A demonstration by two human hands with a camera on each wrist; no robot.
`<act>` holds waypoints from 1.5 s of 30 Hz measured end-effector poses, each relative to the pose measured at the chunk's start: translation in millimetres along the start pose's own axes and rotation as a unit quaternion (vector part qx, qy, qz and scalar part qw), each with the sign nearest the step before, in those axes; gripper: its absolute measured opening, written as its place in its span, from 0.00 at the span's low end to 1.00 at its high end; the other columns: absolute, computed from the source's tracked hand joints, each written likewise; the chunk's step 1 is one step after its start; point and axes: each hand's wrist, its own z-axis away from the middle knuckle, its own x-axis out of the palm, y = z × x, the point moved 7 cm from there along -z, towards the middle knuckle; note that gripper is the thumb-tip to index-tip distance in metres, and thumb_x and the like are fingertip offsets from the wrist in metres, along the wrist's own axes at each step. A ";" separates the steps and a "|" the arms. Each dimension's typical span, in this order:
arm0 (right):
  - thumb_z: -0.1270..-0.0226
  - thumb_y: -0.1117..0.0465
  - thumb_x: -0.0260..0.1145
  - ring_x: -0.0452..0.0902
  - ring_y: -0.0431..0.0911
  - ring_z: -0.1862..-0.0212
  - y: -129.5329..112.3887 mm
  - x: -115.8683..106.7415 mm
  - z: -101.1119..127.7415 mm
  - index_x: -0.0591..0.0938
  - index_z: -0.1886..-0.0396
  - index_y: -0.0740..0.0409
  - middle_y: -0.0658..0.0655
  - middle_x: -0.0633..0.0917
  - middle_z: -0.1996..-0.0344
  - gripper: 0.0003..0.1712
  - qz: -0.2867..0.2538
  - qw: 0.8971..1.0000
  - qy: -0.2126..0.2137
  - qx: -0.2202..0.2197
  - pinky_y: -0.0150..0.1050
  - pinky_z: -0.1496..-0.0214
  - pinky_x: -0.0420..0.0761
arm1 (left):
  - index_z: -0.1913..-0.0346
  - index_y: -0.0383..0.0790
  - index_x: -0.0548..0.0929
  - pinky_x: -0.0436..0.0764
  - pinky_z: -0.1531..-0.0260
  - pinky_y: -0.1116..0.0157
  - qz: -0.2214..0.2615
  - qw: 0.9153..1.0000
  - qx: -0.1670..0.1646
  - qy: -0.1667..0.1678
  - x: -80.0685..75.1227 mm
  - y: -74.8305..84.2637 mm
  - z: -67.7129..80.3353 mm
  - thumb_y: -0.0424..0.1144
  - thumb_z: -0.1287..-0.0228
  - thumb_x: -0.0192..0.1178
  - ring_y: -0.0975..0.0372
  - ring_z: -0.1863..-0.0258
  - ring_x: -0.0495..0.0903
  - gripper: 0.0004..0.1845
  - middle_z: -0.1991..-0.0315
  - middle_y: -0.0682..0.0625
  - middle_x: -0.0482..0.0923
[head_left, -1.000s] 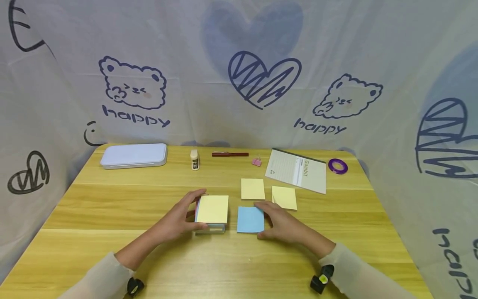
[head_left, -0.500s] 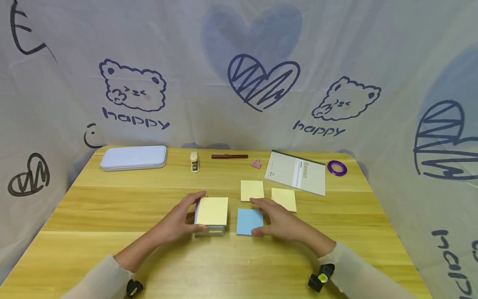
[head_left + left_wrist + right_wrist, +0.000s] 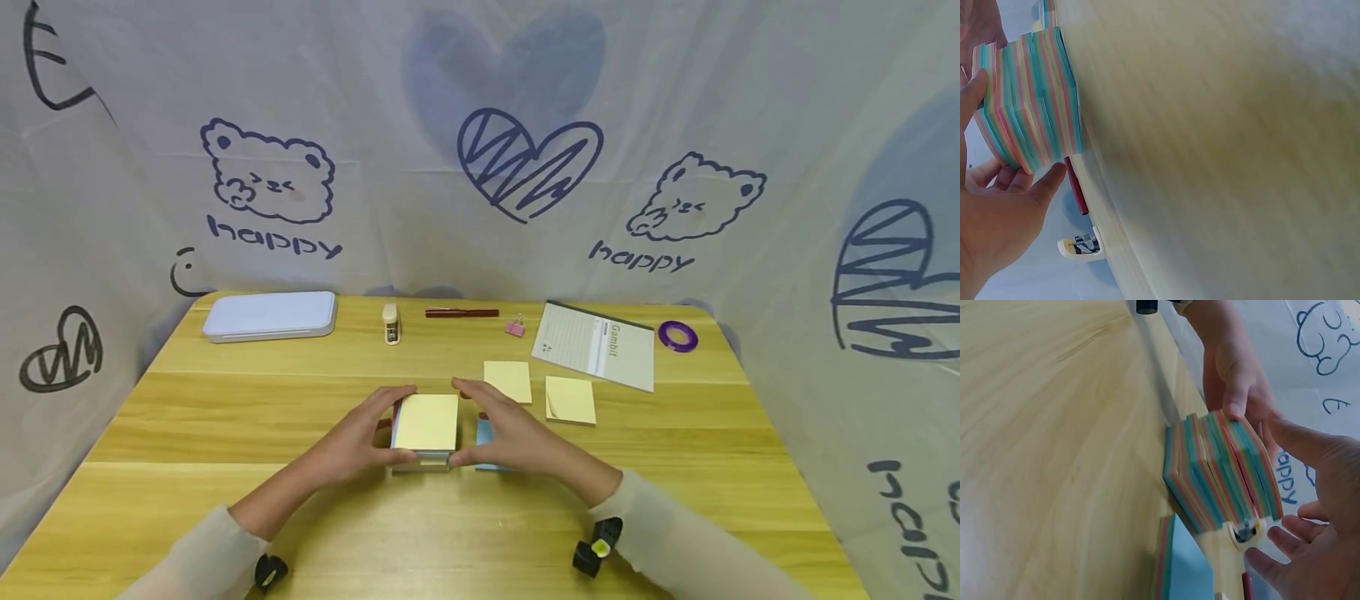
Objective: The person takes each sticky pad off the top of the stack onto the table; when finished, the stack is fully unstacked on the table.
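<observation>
A thick sticky note pad (image 3: 426, 421) with a yellow top sheet and rainbow-striped sides (image 3: 1029, 100) (image 3: 1222, 469) sits on the wooden table (image 3: 225, 417). My left hand (image 3: 390, 425) grips its left side, thumb on the near corner and fingers on the far one. My right hand (image 3: 461, 421) has its thumb and forefinger stretched along the pad's right edge, fingers fairly straight. Under that hand lies a blue note (image 3: 483, 429), mostly hidden. Two yellow notes (image 3: 507, 380) (image 3: 570, 398) lie just beyond it.
Along the back of the table are a pale pencil case (image 3: 270, 314), a small stapler (image 3: 390, 322), a red pen (image 3: 461, 313), a pink binder clip (image 3: 514, 327), a notebook (image 3: 596, 343) and a purple tape roll (image 3: 678, 336). A printed cloth surrounds the table.
My right hand has left the blue note's right side and moved left to the pad's right edge, now covering most of the blue note. The left hand and the pad have stayed put.
</observation>
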 end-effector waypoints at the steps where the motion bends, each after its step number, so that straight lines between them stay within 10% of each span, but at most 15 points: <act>1: 0.41 0.47 0.81 0.66 0.57 0.25 -0.9 2.2 -1.4 0.58 0.18 0.58 0.57 0.63 0.22 0.60 0.002 1.000 -0.001 -0.002 0.54 0.30 0.75 | 0.22 0.34 0.61 0.75 0.34 0.43 -0.004 1.000 0.002 -0.001 -0.1 0.4 -0.2 0.40 0.42 0.78 0.43 0.32 0.70 0.49 0.29 0.38 0.67; 32: 0.38 0.48 0.79 0.75 0.55 0.33 -1.8 8.1 -4.2 0.62 0.19 0.55 0.56 0.69 0.26 0.53 0.029 0.999 0.022 0.033 0.53 0.33 0.77 | 0.21 0.35 0.58 0.69 0.30 0.41 0.016 1.000 -0.001 -0.010 1.8 -7.0 -2.8 0.40 0.42 0.78 0.44 0.31 0.69 0.52 0.30 0.37 0.66; 45: 0.39 0.55 0.80 0.78 0.59 0.35 21.1 -20.2 36.8 0.64 0.20 0.49 0.55 0.68 0.25 0.51 -0.041 0.997 0.032 0.055 0.54 0.34 0.80 | 0.25 0.32 0.65 0.70 0.31 0.40 0.012 1.000 0.015 -0.001 1.2 -6.8 -2.0 0.38 0.44 0.78 0.44 0.34 0.71 0.46 0.32 0.38 0.68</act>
